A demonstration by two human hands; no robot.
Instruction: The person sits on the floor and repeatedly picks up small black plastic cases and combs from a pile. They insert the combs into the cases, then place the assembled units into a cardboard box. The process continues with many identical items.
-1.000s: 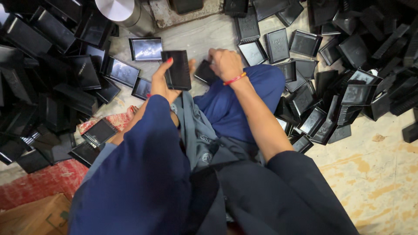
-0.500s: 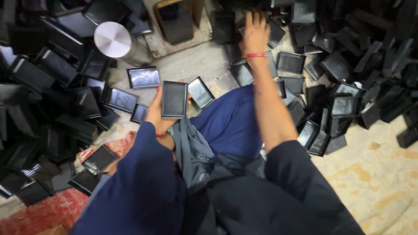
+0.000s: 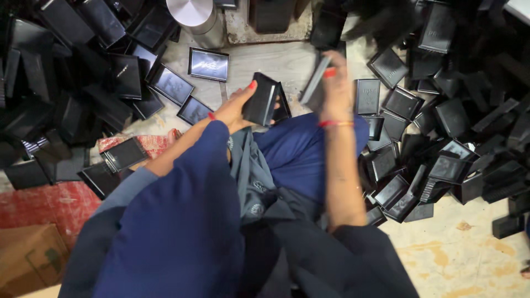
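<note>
My left hand (image 3: 234, 107) grips a black rectangular box part (image 3: 261, 99) upright, just above my blue-clad knee (image 3: 301, 152). My right hand (image 3: 335, 91), with a red thread on its wrist, holds a second black box part (image 3: 316, 83) tilted on edge, a little to the right of the first. The two parts are apart, close to each other. Heaps of the same black box parts lie on the floor on the left (image 3: 72, 94) and on the right (image 3: 441, 138).
A round metal tin (image 3: 194, 14) stands at the top. Flat black lids (image 3: 208, 64) lie on the pale floor ahead. A red patterned cloth (image 3: 44, 201) and a cardboard box (image 3: 30, 259) are at the lower left.
My right hand reached forward into the heap, then came back with a black box part toward the left hand. The left hand's part has tilted from flat to upright.
</note>
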